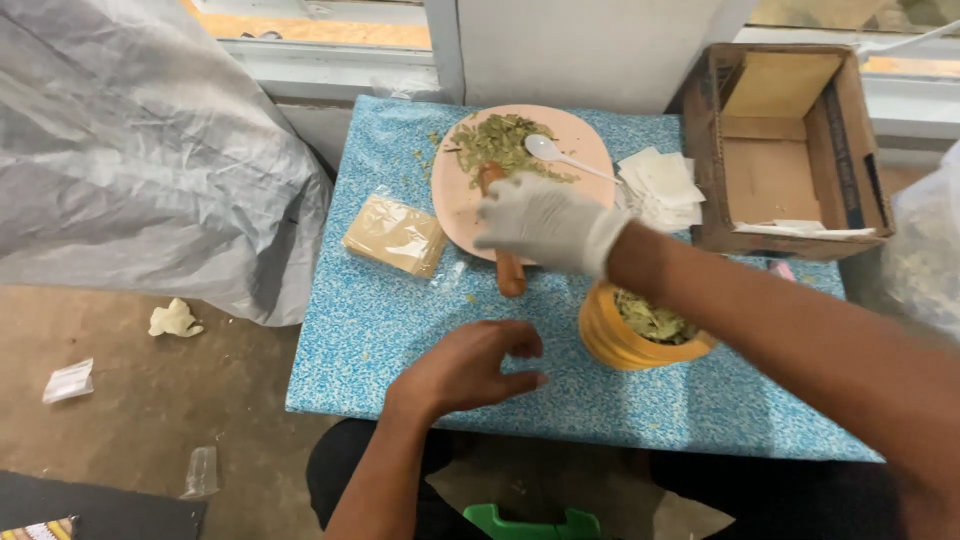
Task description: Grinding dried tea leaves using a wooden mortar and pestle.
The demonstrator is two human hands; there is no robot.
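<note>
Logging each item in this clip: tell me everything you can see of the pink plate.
The pink plate is round, smooth and matte, likely plastic. It lies flat at the far middle of the blue speckled table. A heap of dried green leaves and a white plastic spoon lie on it. A brown wooden stick lies across its near rim. The gloved right hand covers its near right part.
</note>
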